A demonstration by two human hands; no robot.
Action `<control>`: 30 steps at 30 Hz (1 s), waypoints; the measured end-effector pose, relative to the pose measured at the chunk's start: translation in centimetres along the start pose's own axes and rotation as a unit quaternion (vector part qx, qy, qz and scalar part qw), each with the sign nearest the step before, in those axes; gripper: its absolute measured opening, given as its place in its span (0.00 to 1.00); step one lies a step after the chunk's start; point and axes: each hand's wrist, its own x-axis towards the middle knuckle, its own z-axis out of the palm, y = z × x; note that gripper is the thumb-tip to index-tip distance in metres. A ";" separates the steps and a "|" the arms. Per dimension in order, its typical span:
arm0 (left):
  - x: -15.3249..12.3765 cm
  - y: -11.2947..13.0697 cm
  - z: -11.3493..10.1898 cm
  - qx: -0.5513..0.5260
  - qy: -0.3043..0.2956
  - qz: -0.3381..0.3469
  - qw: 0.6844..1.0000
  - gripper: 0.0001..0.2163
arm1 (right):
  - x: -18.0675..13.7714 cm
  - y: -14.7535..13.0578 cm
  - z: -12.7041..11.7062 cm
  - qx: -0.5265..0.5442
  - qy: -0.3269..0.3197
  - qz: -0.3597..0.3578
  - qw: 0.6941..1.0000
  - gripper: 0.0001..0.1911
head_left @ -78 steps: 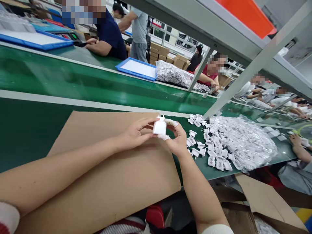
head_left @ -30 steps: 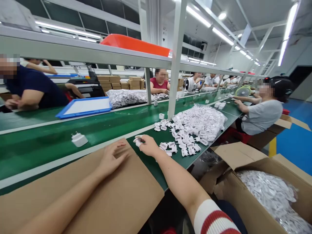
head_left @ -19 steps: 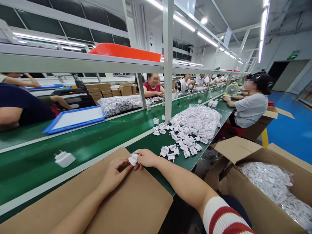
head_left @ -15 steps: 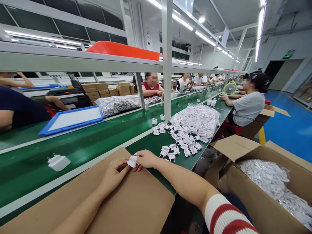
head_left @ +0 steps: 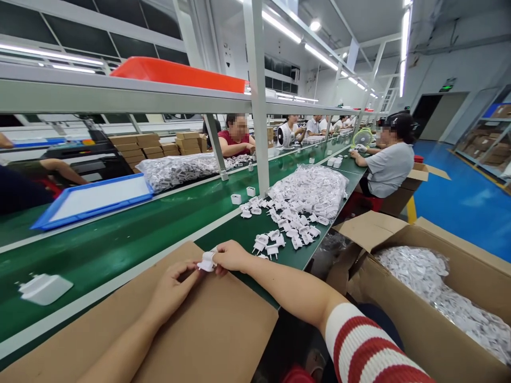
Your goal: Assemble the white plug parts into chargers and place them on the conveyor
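Over a sheet of brown cardboard [head_left: 207, 330], a small white plug housing [head_left: 206, 261] is pinched between my two hands. My left hand [head_left: 173, 287] grips its left side with thumb and fingertips. From the other side, the closed fingers of my right hand [head_left: 233, 256] hold it and cover part of it. A loose pile of white two-pin plug housings [head_left: 293, 226] lies just beyond my right hand. Behind that pile rests a clear bag of the same white parts [head_left: 315, 189]. To the left, a white charger [head_left: 46, 289] with two pins lies on the green conveyor belt [head_left: 120, 252].
At my right stands an open carton [head_left: 431, 303] with bagged white parts. A metal post [head_left: 255, 106] rises beside the belt, carrying a shelf with a red tray [head_left: 179, 74]. Across the belt is a blue-rimmed tray [head_left: 96, 205]. Co-workers sit along both sides.
The white charger has travelled left along the belt. My view has turned slightly right. Both hands still hold the plug housing, which appears turned a little between my fingers.
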 end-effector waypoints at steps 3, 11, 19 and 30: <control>-0.1 0.2 -0.1 -0.004 -0.015 0.009 1.000 0.24 | 0.1 0.0 0.0 0.011 0.016 -0.003 1.000 0.10; 0.0 0.5 0.0 -0.050 -0.014 0.002 0.999 0.27 | 1.2 1.0 -0.2 -0.008 0.021 -0.035 0.999 0.06; 0.9 -0.6 0.7 -0.078 0.012 0.017 0.997 0.16 | 2.0 1.0 -0.4 0.140 0.021 -0.058 0.988 0.08; 2.6 0.5 1.8 -0.127 0.043 -0.114 0.984 0.15 | 1.5 -0.2 -0.6 0.252 0.025 -0.054 0.966 0.14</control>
